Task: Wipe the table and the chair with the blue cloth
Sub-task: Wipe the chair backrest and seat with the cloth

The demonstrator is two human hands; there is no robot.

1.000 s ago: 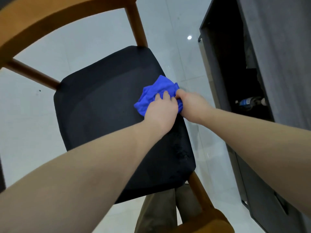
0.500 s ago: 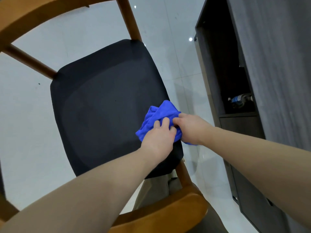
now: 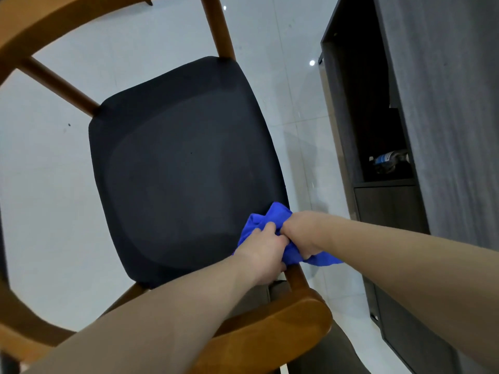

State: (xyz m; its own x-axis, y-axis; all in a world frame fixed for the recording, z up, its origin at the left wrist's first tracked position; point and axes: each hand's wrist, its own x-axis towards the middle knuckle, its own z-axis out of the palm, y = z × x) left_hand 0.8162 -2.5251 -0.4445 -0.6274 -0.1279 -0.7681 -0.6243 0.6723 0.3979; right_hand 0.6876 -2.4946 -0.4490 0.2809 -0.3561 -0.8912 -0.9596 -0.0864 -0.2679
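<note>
Under the curled fingers (image 3: 266, 227) of the left hand (image 3: 266, 249) and the right hand (image 3: 302, 233), which meet and both grip it, the blue cloth (image 3: 259, 218) is bunched on the near right corner of the chair's black seat (image 3: 183, 168), one end trailing off the edge beyond the right hand. A second ago the cloth lay further up that right edge, so the stroke has run down to the corner by the wooden frame (image 3: 270, 330). The seat pass looks nearly done; frame and table likely remain.
</note>
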